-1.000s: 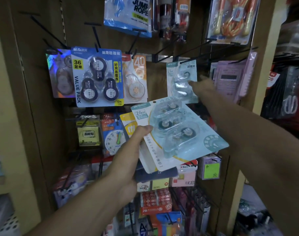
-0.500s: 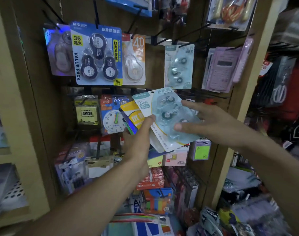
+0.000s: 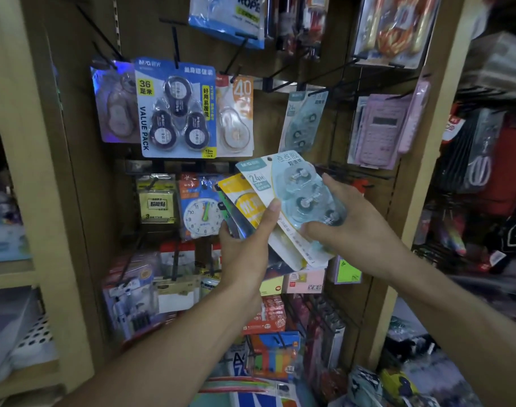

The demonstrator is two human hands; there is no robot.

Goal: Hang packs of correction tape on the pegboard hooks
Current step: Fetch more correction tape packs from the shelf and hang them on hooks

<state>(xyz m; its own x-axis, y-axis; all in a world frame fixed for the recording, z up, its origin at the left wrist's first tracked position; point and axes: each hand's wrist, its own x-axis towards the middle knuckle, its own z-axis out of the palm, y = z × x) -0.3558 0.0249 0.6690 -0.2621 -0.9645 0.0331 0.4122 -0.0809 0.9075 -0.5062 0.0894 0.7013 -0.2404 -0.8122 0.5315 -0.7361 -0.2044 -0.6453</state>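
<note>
My left hand [image 3: 246,245] holds a fanned stack of packs, with a yellow pack [image 3: 245,201] behind and a pale blue correction tape pack [image 3: 292,195] on top. My right hand [image 3: 346,221] grips that top pack by its clear blister, thumb in front. On the pegboard above hang a matching pale blue pack [image 3: 302,121], a blue value pack [image 3: 176,108], an orange-topped pack [image 3: 236,116] and a purple pack [image 3: 114,104]. Bare black hooks [image 3: 286,83] stick out between the orange and the pale blue pack.
Purple calculators [image 3: 380,130] hang to the right of the tape packs, jump rope packs [image 3: 230,19] above. Below hang a toy clock card [image 3: 202,210], sticky notes [image 3: 157,201] and more stationery. A wooden upright [image 3: 421,171] bounds the board on the right.
My right hand came down from the hanging pale blue pack to the stack and closed on the top pack. The stack has tilted more upright.
</note>
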